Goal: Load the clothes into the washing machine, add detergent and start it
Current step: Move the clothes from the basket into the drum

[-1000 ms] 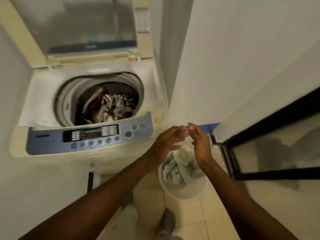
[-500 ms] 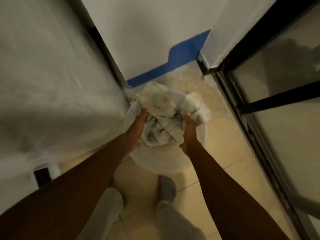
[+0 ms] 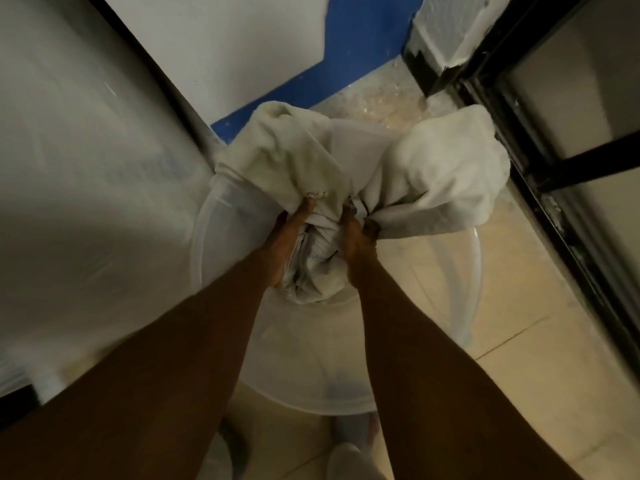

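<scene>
A bundle of white and pale grey clothes point(image 3: 433, 168) is gathered up above a translucent white plastic bucket point(image 3: 221, 216) on the floor. My left hand point(image 3: 287, 233) grips the bundle's left side and my right hand point(image 3: 356, 237) grips its right side, fingers sunk into the cloth. Two large folds of cloth hang over my hands toward the wall. The washing machine's white side panel point(image 3: 86, 202) fills the left of the view; its drum and controls are out of sight.
A white wall with a blue skirting stripe point(image 3: 346, 57) stands behind the bucket. A black-framed glass door point(image 3: 554, 168) runs along the right. The floor is beige tile point(image 3: 519, 375). My feet in grey socks point(image 3: 349, 434) show below the bucket.
The view dropped from the machine's open top to the bucket. My hands went from above the bucket into the clothes, closed on them and lifted the bundle.
</scene>
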